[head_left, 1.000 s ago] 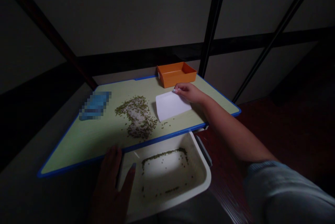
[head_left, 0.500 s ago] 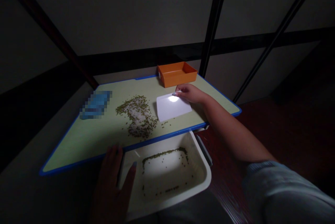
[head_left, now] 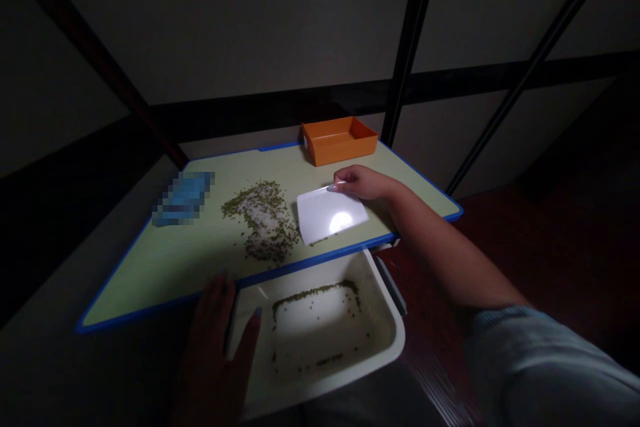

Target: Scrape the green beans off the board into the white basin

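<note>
Our hands are both occupied: the right hand (head_left: pixel 364 182) pinches the far edge of a white sheet (head_left: pixel 324 212) between thumb and fingers, while the left hand (head_left: pixel 213 340) straddles the left rim of a white basin (head_left: pixel 398 334), thumb inside, fingers outside; how firmly it grips there we cannot tell. The sheet leans toward us, its long edge roughly parallel to the table's (head_left: pixel 160 274) near side. The key relation is that the pile of green beans and white grains (head_left: pixel 263 217) sits just left of the sheet, its length running from far to near, ending close to the basin. From our right hand the pile lies leftward; from our left hand, beyond and slightly right. A few beans (head_left: pixel 320 241) lie along the sheet's near edge. Farther off stand an orange box (head_left: pixel 343 150) and, at left, a blurred blue item (head_left: pixel 186 197).
</note>
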`<state>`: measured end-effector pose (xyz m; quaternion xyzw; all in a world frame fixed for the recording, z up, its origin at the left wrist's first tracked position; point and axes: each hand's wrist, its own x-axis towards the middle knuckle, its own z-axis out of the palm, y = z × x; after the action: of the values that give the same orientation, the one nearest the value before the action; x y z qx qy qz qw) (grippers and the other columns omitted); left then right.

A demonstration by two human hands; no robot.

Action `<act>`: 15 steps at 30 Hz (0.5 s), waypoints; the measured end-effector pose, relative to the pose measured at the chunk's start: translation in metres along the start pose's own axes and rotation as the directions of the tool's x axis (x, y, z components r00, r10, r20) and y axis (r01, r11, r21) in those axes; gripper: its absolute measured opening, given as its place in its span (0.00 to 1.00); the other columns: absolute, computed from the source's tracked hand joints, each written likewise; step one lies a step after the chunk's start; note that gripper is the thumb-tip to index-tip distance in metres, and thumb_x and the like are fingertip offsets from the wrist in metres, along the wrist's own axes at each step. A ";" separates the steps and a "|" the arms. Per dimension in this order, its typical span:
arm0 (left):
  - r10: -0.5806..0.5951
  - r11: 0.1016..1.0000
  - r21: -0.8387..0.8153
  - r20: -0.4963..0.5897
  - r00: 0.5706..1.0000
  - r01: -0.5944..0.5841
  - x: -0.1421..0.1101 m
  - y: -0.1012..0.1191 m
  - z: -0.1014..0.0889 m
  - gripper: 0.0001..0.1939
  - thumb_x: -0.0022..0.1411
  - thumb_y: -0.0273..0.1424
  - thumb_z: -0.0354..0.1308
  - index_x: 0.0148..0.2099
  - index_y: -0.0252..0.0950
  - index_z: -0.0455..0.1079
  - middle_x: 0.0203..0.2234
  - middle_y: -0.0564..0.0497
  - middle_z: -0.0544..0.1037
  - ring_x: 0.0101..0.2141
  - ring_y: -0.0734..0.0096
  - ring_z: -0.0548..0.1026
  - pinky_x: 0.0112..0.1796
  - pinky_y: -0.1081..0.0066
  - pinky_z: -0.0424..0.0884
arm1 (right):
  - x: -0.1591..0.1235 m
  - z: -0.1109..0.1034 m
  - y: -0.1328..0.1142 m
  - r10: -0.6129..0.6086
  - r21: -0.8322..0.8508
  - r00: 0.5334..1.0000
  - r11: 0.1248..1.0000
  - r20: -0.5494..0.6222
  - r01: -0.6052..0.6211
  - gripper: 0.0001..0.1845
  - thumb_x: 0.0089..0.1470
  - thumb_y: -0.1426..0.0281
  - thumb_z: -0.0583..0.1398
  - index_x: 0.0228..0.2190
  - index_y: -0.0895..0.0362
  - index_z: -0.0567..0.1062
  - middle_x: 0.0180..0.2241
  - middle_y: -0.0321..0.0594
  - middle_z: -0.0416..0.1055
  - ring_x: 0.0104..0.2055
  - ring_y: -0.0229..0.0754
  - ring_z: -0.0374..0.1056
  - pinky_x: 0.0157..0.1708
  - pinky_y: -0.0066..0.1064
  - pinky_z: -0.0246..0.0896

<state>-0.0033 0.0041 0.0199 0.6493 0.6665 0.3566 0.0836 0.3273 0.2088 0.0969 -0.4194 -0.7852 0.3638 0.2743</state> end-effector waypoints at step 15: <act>0.028 1.000 -0.004 -0.014 1.000 -0.028 -0.002 0.001 0.001 0.30 0.63 0.48 0.51 0.65 0.48 0.62 0.68 0.51 0.61 0.68 0.58 0.58 0.66 0.49 0.55 | -0.009 0.005 -0.009 0.034 -0.149 0.988 0.989 0.151 -0.011 0.19 0.53 0.61 0.63 0.19 0.57 0.66 0.18 0.29 0.58 0.24 0.33 0.52 0.27 0.30 0.45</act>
<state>-0.0017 0.0027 0.0190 0.6561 0.6570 0.3635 0.0754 0.3240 0.1959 0.1003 -0.4183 -0.8239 0.3387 0.1773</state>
